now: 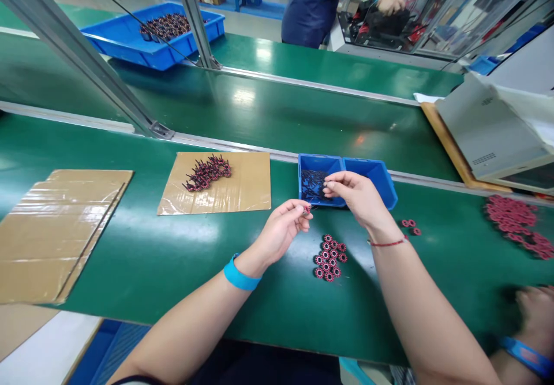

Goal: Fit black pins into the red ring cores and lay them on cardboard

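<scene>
While the left hand [283, 226] pinches a red ring [307, 209], presumably to steady it, the right hand [357, 195] is over the blue bin [320, 163], its grip unclear. Loose rings [333, 253] lie near, likely for easy reach.

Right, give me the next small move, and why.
Probably bring a dark piece from the left bin to the ring in the left hand: the right hand is over that bin, possibly gripping one, and dark stems jut from rings on the cardboard.
</scene>
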Available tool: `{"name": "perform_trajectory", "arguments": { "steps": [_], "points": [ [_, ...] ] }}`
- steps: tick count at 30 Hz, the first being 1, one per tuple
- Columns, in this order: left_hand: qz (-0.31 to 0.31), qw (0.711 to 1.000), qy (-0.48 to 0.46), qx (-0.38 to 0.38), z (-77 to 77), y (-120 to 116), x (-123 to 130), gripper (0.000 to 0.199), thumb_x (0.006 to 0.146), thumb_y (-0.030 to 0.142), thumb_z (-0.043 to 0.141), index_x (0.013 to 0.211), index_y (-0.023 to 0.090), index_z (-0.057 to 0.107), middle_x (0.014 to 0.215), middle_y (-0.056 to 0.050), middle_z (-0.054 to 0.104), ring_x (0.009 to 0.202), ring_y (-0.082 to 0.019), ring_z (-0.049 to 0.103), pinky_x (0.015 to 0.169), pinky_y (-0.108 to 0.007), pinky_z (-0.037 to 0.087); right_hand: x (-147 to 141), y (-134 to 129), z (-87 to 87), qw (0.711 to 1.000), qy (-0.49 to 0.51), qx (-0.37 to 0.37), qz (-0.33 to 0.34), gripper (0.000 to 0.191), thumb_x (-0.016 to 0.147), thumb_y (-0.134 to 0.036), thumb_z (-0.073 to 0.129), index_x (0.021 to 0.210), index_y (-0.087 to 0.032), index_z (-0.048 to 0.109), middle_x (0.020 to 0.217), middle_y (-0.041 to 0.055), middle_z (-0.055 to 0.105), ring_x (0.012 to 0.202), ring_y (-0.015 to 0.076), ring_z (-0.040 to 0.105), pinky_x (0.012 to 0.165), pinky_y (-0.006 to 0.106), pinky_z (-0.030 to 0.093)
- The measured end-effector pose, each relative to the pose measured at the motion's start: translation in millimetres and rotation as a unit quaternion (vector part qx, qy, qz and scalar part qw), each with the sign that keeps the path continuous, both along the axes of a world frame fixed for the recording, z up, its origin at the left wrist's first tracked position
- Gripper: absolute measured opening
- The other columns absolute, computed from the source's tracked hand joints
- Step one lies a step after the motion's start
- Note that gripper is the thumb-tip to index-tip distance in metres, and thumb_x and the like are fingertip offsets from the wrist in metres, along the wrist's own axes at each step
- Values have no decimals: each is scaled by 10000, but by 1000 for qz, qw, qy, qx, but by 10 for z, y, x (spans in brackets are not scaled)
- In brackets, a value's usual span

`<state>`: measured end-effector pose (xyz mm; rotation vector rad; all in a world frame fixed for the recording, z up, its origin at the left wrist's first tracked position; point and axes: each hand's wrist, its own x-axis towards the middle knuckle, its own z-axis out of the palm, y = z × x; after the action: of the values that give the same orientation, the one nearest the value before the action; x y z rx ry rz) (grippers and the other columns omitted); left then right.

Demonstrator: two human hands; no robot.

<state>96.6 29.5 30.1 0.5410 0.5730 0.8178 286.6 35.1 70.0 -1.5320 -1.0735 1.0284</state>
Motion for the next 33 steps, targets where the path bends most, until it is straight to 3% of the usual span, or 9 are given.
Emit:
{"name": "perform_trajectory", "arguments": {
  "steps": [7, 11, 26, 29, 33],
  "points": [
    [-53, 998, -7, 12, 77, -86, 7, 188, 825, 301, 723, 889, 138, 654, 744, -43, 696, 591, -117, 617, 602, -249, 462, -196, -490, -44, 988, 151, 23, -18, 172, 794, -323, 776, 871, -184, 708, 902, 49, 778, 766, 143, 732, 694, 269, 598],
    [-80, 997, -2, 21, 78, -109, 8, 208, 843, 333, 714, 879, 140, 646, 746, -39, 698, 577, -112, 623, 599, -244, 461, -222, -589, 0, 990, 129, 37, -34, 117, 840, -288, 745, 897, -196, 701, 902, 39, 786, 752, 133, 737, 698, 260, 598],
    [-71, 997, -5, 23, 104, -104, -1, 176, 854, 314, 709, 879, 150, 649, 756, -36, 695, 600, -108, 619, 617, -242, 471, -225, -659, 91, 997, 48, 61, -21, 47, 873, -264, 707, 891, -221, 699, 893, 29, 779, 813, 153, 743, 787, 316, 618],
    [-72, 997, -1, 23, 118, -102, 1, 180, 849, 317, 713, 876, 152, 647, 752, -36, 693, 600, -110, 613, 616, -246, 474, -226, -673, 76, 998, 32, 50, -2, 74, 877, -283, 704, 905, -215, 703, 904, 40, 780, 857, 174, 747, 817, 342, 617],
    [-70, 997, -8, 16, 120, -95, 1, 185, 845, 319, 716, 880, 149, 652, 765, -41, 701, 605, -112, 622, 621, -247, 485, -218, -672, 73, 999, 41, 14, 16, 240, 872, -295, 712, 1101, -227, 688, 967, 45, 792, 879, 182, 755, 831, 360, 621]
  ]
}}
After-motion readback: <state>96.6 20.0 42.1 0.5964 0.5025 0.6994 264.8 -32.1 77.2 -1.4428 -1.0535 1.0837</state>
